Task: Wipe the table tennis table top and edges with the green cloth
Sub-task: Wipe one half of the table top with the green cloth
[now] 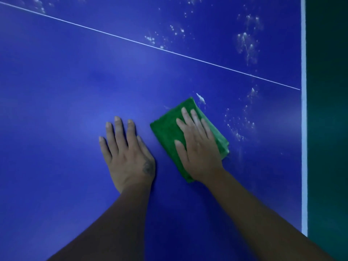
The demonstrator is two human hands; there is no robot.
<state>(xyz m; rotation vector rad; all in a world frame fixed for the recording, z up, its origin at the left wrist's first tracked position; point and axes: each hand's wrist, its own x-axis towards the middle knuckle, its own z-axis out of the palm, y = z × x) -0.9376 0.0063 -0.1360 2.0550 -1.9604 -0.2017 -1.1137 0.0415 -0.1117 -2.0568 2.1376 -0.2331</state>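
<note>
Your right hand (199, 147) lies flat on the green cloth (165, 132).
Its fingers are straight, pressing the folded cloth onto the blue bench (56, 91) below the white line (131, 40); your left hand (130, 159) rests flat beside it.

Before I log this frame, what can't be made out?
Head view:
- Under the green cloth: table top hidden by it and the right hand.
- Rest of table top: cut off left, top, bottom.
- Nature of white specks: too blurred.
- Palm of left hand: faces down.
</note>
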